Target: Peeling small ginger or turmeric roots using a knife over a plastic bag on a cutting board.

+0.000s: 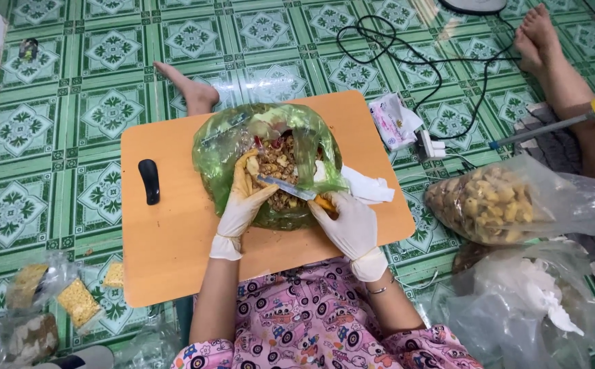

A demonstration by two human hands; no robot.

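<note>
Right hand [349,224] is gripping a knife [290,189] over the green bag [229,147]; left hand [245,198], fingers curled, is steadying a nut. A slipping blade could be cutting that glove.

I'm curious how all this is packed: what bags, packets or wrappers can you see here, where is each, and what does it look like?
Green plastic bag: on the orange table, open, holding a brown mix; both gloved hands at it.
Clear bag: floor, right, full of yellowish pieces.
White packet: floor beyond the table, crumpled.
Small clear packets: floor, lower left, yellow blocks inside.

Both gloved hands, left hand [242,201] and right hand [350,225], reach forward, fingers curled.
</note>
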